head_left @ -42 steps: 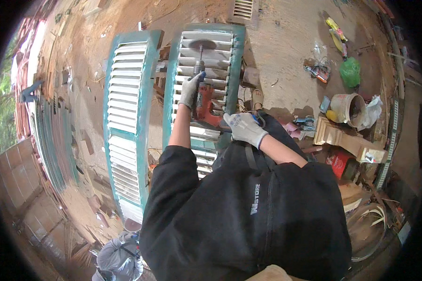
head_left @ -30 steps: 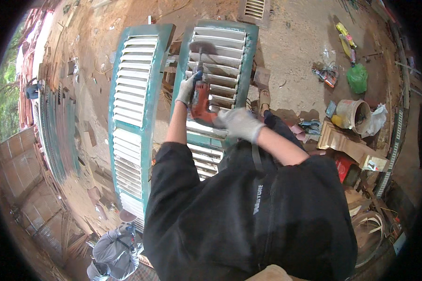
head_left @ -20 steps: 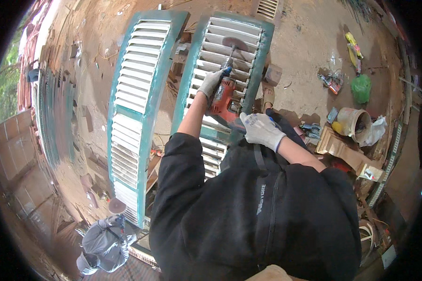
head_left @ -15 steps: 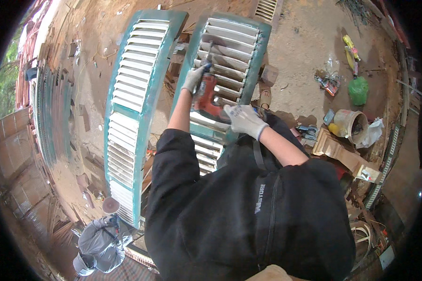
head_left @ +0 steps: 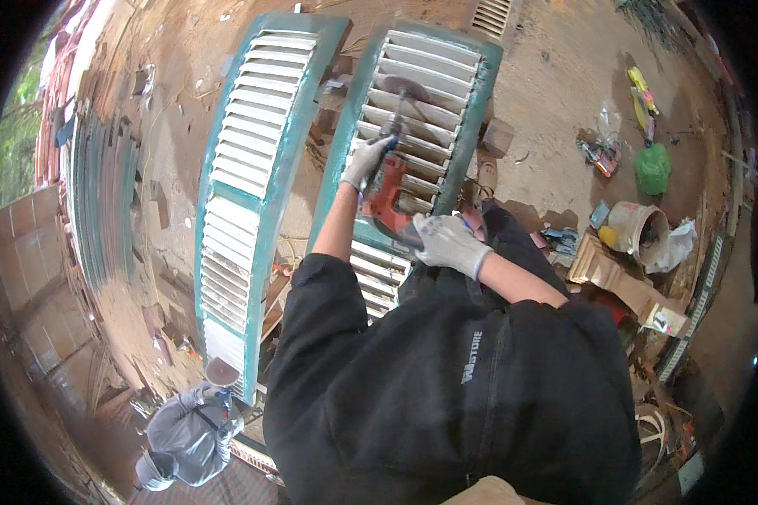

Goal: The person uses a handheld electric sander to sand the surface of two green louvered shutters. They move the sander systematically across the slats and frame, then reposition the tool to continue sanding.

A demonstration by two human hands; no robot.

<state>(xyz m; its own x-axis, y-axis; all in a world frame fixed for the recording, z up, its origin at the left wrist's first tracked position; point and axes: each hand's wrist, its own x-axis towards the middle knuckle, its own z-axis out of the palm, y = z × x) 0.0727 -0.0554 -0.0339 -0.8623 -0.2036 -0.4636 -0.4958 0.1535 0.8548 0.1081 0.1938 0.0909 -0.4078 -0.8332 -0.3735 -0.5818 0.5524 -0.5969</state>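
Note:
Both my hands wear pale work gloves. My left hand (head_left: pixel 365 163) wraps round the front of a red power drill (head_left: pixel 386 190), just behind its chuck. At the drill's rear handle, my right hand (head_left: pixel 452 243) is closed round the grip. A round sanding disc (head_left: pixel 403 87) on the drill's shaft lies over the upper slats of a louvered shutter (head_left: pixel 478 99) with a green frame and whitish slats. Whether the disc touches the slats I cannot tell. To the left lies a second green louvered shutter (head_left: pixel 271 181), apart from my hands.
A co-worker in grey (head_left: pixel 189 438) is at the lower left, with a similar disc (head_left: pixel 221 372) by the second shutter's near end. More shutters (head_left: pixel 105 194) lean at far left. On the right are a bucket (head_left: pixel 640 227), a green bag (head_left: pixel 653 168) and a cardboard box (head_left: pixel 615 282).
The drill and its disc have shifted slightly toward me and to the right over the slats, both hands still on it. The whole view has also shifted a little.

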